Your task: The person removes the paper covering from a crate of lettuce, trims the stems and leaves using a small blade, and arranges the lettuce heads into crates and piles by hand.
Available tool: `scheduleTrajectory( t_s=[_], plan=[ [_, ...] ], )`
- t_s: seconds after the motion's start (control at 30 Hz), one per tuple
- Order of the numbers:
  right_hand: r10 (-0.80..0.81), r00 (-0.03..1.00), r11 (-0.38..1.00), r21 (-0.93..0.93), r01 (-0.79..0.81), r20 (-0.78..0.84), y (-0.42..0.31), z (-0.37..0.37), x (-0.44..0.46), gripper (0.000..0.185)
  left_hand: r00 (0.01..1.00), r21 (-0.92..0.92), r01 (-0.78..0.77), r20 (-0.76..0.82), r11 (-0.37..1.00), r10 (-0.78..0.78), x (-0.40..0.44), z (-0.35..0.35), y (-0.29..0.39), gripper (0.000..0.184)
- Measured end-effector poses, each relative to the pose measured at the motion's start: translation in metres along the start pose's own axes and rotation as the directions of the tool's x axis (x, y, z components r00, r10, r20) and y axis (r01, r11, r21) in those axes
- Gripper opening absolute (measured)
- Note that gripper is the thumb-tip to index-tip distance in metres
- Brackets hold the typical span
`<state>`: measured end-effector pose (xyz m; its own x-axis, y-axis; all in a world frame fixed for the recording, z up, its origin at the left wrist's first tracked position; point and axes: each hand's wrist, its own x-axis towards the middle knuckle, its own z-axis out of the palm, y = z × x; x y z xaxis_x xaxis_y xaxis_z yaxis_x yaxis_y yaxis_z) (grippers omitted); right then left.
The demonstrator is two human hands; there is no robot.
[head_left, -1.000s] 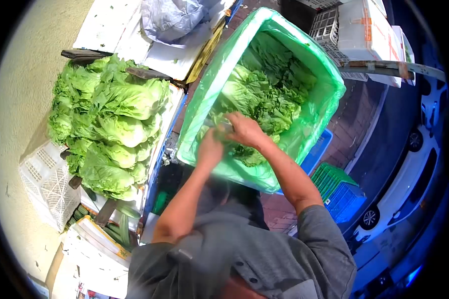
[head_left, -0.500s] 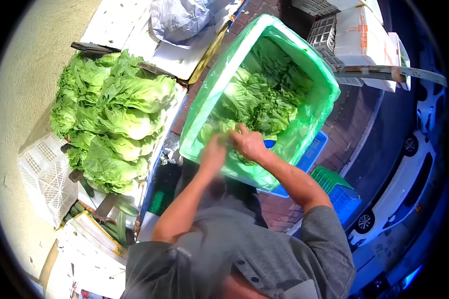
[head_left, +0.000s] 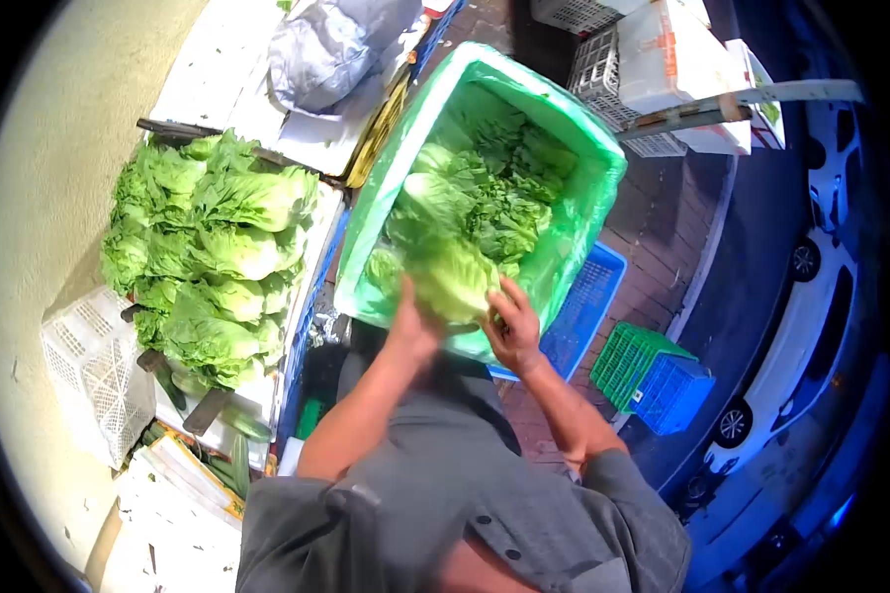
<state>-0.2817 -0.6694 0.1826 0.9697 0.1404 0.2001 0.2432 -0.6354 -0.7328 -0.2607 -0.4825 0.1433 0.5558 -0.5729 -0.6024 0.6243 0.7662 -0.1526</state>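
Note:
A head of lettuce [head_left: 453, 282] is held between both my hands, over the near edge of a box lined with green plastic [head_left: 366, 247]. My left hand [head_left: 415, 321] grips its left side, the fingers partly hidden and blurred. On the right, my right hand [head_left: 512, 321] has its fingers curled against the lettuce's end. More lettuce [head_left: 494, 198] lies inside the lined box. To the left, several heads of lettuce [head_left: 232, 252] are stacked in rows on a white-topped stand.
Beneath the lined box sits a blue crate [head_left: 588, 306]. Green [head_left: 633, 366] and blue baskets [head_left: 670, 395] stand on the paving to the right. A white perforated basket [head_left: 99, 366] is at far left, near cucumbers [head_left: 237, 460]. White boxes [head_left: 672, 59] and a metal bar [head_left: 742, 99] are upper right.
A lettuce head is now lifted between my hands, where before the hands were close together over the box's near side. The view has shifted, so the box appears further left.

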Motion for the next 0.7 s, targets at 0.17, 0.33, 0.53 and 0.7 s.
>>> scheduleTrajectory(
  t_s=[0.17, 0.33, 0.53, 0.7],
  plan=[
    [0.098, 0.994, 0.992, -0.081, -0.101, -0.044, -0.019, -0.013, -0.054, 0.053, 0.995, 0.008, -0.045, -0.093, 0.999, 0.045, 0.03, 0.004, -0.025, 0.062],
    [0.355, 0.931, 0.935, 0.04, -0.352, -0.083, -0.029, -0.03, -0.093, 0.053, 0.979, 0.22, 0.046, -0.203, 0.974, 0.0, 0.045, -0.013, -0.041, 0.05],
    [0.373, 0.91, 0.907, -0.133, -0.399, -0.18, -0.017, -0.033, -0.111, 0.072, 0.961, 0.444, 0.021, -0.255, 0.896, 0.104, 0.046, 0.001, -0.089, 0.041],
    [0.461, 0.851, 0.868, -0.071, -0.491, -0.252, -0.002, -0.035, -0.134, 0.072, 0.98, 0.472, 0.02, -0.185, 0.882, 0.077, 0.044, 0.006, -0.112, 0.047]
  ],
)
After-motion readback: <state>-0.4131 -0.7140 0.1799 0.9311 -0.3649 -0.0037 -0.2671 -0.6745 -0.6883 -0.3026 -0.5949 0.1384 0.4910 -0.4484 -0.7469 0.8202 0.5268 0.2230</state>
